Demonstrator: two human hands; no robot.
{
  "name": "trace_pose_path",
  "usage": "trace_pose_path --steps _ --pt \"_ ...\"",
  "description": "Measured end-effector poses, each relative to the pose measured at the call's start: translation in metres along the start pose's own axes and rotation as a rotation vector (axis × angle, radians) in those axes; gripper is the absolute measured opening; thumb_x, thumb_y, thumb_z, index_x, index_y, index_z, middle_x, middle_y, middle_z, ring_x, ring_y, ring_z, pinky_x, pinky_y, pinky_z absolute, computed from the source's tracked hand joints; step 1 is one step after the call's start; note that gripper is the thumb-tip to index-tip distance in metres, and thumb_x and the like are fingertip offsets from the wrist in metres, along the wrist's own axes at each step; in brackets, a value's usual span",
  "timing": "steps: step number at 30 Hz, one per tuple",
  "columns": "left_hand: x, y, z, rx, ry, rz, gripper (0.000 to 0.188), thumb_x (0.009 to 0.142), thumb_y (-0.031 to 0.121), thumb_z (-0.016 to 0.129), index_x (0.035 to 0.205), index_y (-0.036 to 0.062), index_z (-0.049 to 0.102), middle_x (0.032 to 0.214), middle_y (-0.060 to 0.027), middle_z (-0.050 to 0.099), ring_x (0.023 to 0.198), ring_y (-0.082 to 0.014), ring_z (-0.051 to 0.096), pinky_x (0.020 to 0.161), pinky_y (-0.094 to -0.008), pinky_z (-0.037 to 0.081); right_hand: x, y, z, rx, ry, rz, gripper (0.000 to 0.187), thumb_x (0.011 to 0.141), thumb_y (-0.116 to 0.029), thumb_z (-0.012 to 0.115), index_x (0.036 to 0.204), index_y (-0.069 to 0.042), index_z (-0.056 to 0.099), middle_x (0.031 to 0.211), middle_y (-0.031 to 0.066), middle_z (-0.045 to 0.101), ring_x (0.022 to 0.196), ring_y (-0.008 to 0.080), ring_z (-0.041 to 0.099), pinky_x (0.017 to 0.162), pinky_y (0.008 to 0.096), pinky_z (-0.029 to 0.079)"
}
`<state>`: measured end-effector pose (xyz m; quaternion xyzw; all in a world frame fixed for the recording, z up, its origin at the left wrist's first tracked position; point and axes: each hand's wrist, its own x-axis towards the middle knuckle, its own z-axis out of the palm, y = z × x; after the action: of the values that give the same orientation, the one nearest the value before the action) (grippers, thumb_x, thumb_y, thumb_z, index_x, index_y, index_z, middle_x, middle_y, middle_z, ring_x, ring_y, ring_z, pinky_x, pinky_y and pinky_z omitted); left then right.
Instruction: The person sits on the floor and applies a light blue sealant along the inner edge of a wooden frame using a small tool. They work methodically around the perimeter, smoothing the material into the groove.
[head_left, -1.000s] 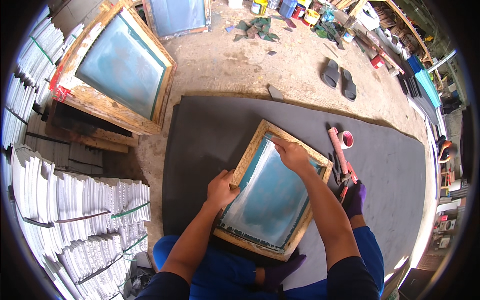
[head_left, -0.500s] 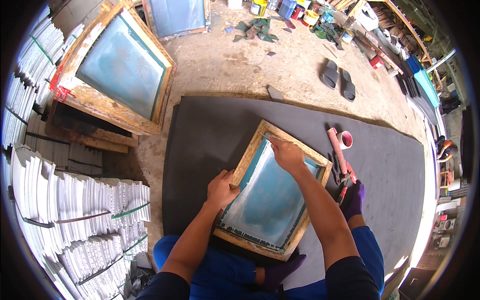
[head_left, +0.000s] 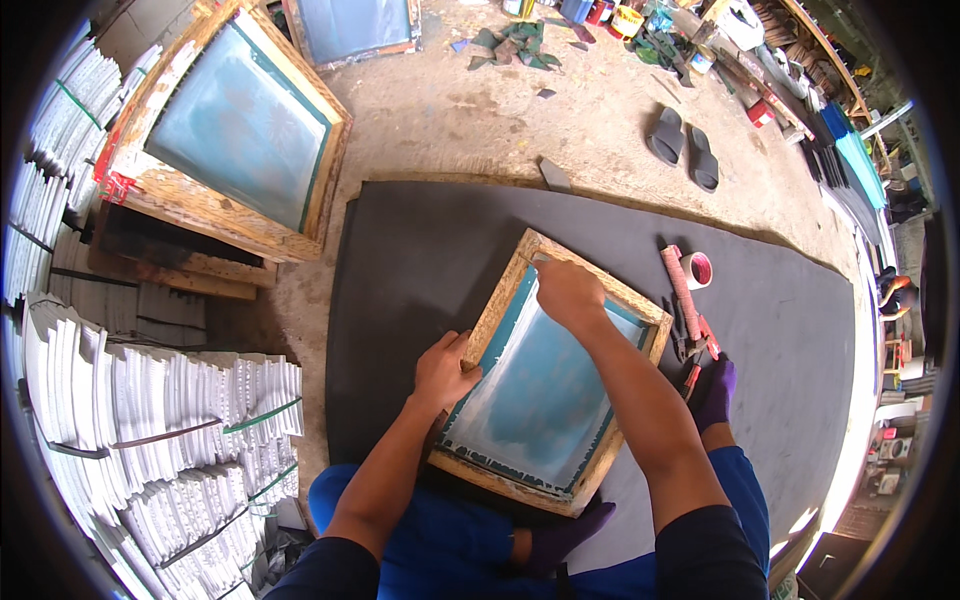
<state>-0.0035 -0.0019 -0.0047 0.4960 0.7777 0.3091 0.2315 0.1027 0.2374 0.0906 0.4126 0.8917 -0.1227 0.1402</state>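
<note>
A small silk-screen frame (head_left: 540, 395), blue-green mesh stretched in a wooden border, lies tilted across my lap and the black mat. My left hand (head_left: 445, 374) is closed around the border's left side, thumb on top. Over the far left corner is my right hand (head_left: 572, 294), fingers pinched together at the inner edge of the wood. Whatever thin thing they hold is mostly hidden under the fingers. Pale, ragged residue shows along the mesh's left and near edges.
On the black mat (head_left: 410, 240), right of the frame, lie a tape roll (head_left: 697, 269), a pinkish-red rod (head_left: 681, 290) and red-handled tools (head_left: 708, 338). Larger screens (head_left: 240, 130) lean at far left above strapped white stacks (head_left: 180, 400). Slippers (head_left: 665, 135) sit beyond the mat.
My right hand has slid a little farther up toward the frame's far left corner, its fingers now more tucked. My left hand keeps its hold. The whole view has shifted slightly.
</note>
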Motion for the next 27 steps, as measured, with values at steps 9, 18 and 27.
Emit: trace_pose_path --steps 9,18,27 --pt "-0.002 0.001 -0.001 -0.028 -0.001 -0.025 0.065 0.075 0.021 0.078 0.134 0.0013 0.064 0.108 -0.0124 0.065 0.097 -0.0345 0.069 0.081 -0.0446 0.057 -0.008 0.035 0.041 0.483 0.059 -0.025 0.036 0.107 -0.031 0.055 0.14 -0.024 0.068 0.113 0.0222 0.074 0.105 0.0421 0.07 0.092 0.0465 0.056" --pt "0.0 0.003 -0.003 -0.057 -0.014 -0.052 0.063 0.074 0.021 0.077 0.134 0.0027 0.065 0.11 -0.0133 0.065 0.099 -0.0358 0.069 0.083 -0.0451 0.057 0.001 0.057 0.078 0.425 0.163 -0.107 0.036 0.106 -0.033 0.058 0.142 -0.033 0.064 0.114 0.0172 0.076 0.093 0.0404 0.074 0.084 0.0476 0.059" --pt "0.001 0.006 -0.002 -0.064 -0.025 -0.068 0.065 0.074 0.021 0.078 0.135 0.0032 0.065 0.111 -0.0126 0.065 0.1 -0.0352 0.069 0.084 -0.0443 0.057 0.02 0.076 0.085 0.89 0.085 -0.201 0.036 0.107 -0.033 0.061 0.141 -0.024 0.068 0.111 0.016 0.076 0.09 0.0292 0.074 0.081 0.0423 0.059"
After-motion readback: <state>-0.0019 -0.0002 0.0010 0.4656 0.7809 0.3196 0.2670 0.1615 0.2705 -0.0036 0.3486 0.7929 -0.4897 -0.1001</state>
